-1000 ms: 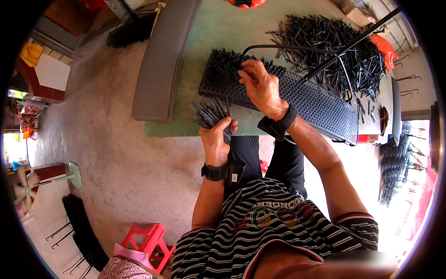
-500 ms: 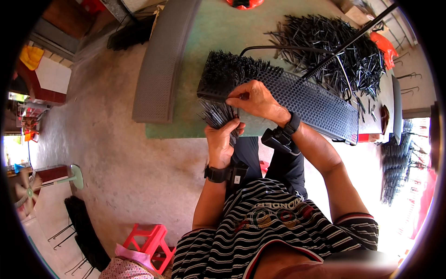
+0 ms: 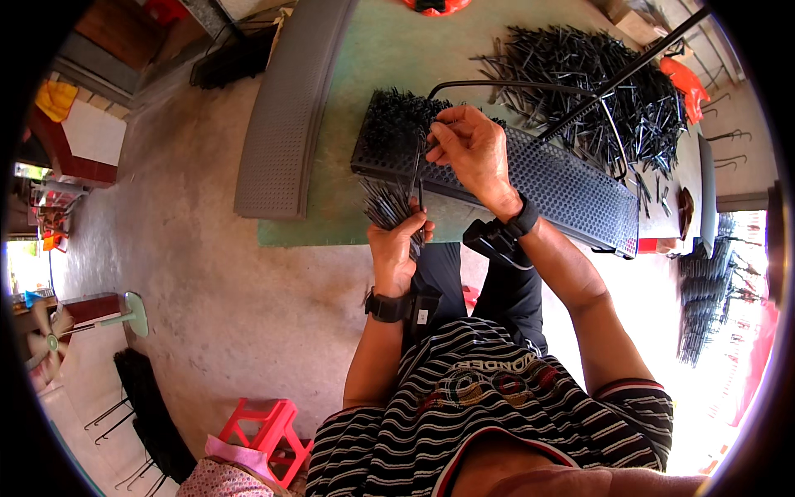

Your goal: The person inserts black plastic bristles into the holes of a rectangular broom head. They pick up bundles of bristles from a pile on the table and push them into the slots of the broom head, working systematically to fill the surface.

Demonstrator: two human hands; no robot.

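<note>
right hand farther from bundle

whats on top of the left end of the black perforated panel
Thin black pieces crowd the panel's left end, covering most holes there. What lies behind the right hand cannot be seen.

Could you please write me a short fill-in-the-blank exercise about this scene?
1. The person's ____ hand grips a bunch of thin black sticks.
2. The long black tray is covered with small round ____.
3. On the green table, the big loose pile lies toward the person's ____ side.

Missing words: left; holes; right.
</note>
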